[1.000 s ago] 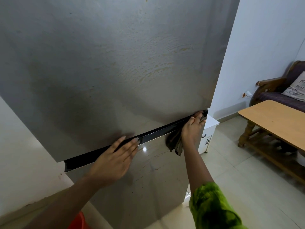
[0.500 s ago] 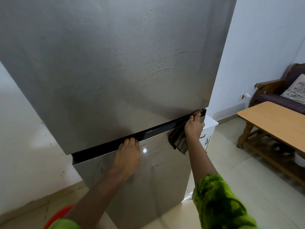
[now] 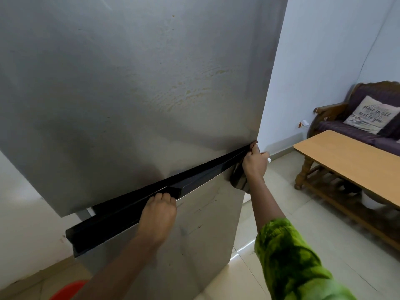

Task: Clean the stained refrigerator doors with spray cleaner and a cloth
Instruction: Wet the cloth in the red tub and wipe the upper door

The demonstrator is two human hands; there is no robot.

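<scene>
A steel refrigerator fills the view. Its upper door (image 3: 129, 94) carries yellowish smears at mid right. The lower door (image 3: 199, 230) shows thin dark streaks and now stands slightly ajar, its black top edge (image 3: 121, 219) exposed. My left hand (image 3: 159, 213) hooks its fingers over that black edge near the middle. My right hand (image 3: 254, 162) presses a dark cloth (image 3: 238, 178) into the gap at the doors' right corner; the cloth hangs below the hand. No spray bottle is in view.
A wooden coffee table (image 3: 350, 165) stands to the right, with a dark sofa and a printed cushion (image 3: 370, 114) behind it. A white wall (image 3: 324, 61) runs beside the fridge. Something red (image 3: 69, 290) sits on the tiled floor at bottom left.
My left hand went from lying flat on the lower door to gripping its black top edge, and that door has swung out. My right hand slid the cloth right to the corner.
</scene>
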